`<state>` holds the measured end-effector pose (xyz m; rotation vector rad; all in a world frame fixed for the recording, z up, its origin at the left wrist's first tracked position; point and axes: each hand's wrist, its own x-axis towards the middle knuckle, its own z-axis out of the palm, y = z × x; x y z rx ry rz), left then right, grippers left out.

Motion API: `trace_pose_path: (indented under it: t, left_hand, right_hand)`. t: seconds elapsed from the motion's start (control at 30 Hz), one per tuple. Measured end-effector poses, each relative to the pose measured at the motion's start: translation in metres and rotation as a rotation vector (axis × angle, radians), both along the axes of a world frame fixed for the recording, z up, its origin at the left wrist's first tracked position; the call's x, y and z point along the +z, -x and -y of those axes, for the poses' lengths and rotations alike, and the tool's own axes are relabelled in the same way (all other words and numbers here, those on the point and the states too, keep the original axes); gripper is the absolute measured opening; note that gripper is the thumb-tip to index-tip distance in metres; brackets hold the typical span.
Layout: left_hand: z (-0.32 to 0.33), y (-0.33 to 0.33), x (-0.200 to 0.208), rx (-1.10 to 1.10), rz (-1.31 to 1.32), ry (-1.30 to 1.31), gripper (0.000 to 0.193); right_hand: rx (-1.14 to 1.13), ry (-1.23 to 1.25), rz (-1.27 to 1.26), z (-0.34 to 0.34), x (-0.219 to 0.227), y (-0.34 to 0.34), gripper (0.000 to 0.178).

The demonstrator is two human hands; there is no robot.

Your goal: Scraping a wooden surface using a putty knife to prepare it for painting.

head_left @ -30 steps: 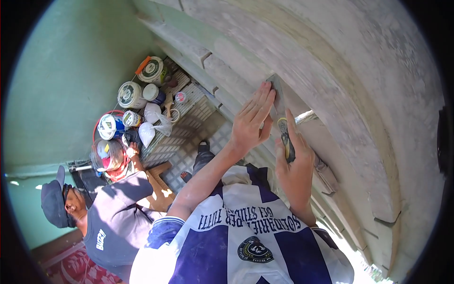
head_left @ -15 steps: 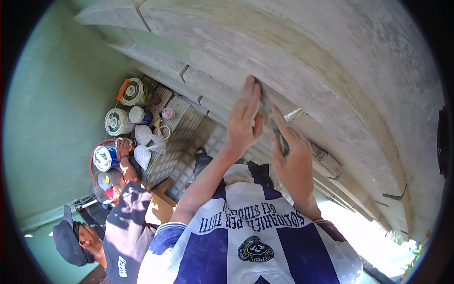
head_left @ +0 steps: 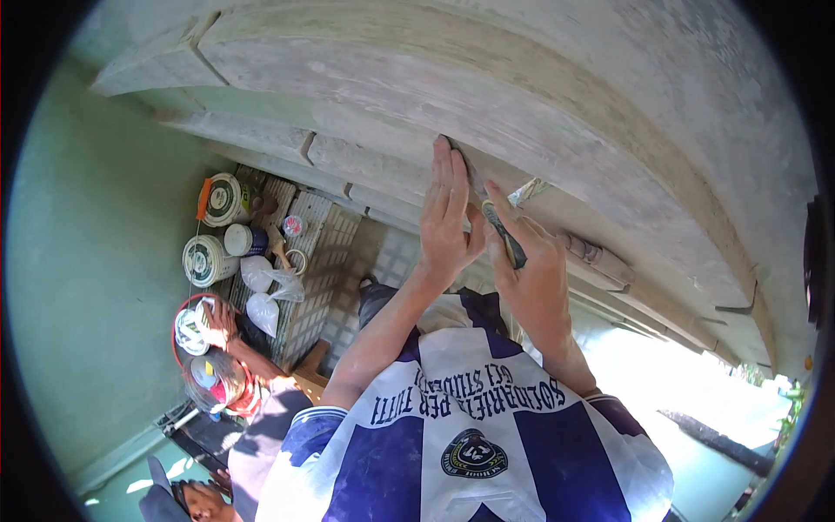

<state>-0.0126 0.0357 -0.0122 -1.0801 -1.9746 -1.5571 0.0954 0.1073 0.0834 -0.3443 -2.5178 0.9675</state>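
My right hand (head_left: 534, 277) grips the dark and yellow handle of a putty knife (head_left: 504, 235), index finger stretched along it toward the blade. The narrow blade points up and left, lying against the pale plastered moulding (head_left: 522, 96) of the wall. My left hand (head_left: 447, 217) is held flat with its fingers straight, the fingertips at the far end of the blade beside the plaster. I cannot tell how hard they press on it.
Lidded buckets (head_left: 207, 261), tied plastic bags of white powder (head_left: 263, 315) and a tape roll (head_left: 297, 261) stand on wooden planks (head_left: 322, 224) at left. A co-worker's hand (head_left: 222, 322) is at a white-lidded pail (head_left: 190, 332). Stepped ledges (head_left: 600, 261) run along the wall.
The view has shifted slightly. My hands keep the same hold, with the putty knife still at the plaster. The co-worker's hand has gone from a small can to the white-lidded pail.
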Motion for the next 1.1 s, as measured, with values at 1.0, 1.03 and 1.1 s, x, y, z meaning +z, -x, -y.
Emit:
trace_pose_path:
  t: [1.0, 1.03, 1.1]
  left_hand:
    - [0.003, 0.001, 0.004, -0.11, 0.017, -0.026, 0.082]
    - [0.004, 0.002, 0.002, -0.108, 0.014, -0.024, 0.082]
    - [0.005, 0.001, -0.002, -0.156, -0.011, 0.01, 0.082]
  right_hand:
    - [-0.08, 0.022, -0.068, 0.013, -0.003, 0.001, 0.046]
    - [-0.086, 0.022, -0.069, 0.013, -0.005, 0.002, 0.046]
    - [-0.088, 0.026, -0.106, 0.011, -0.009, 0.002, 0.046]
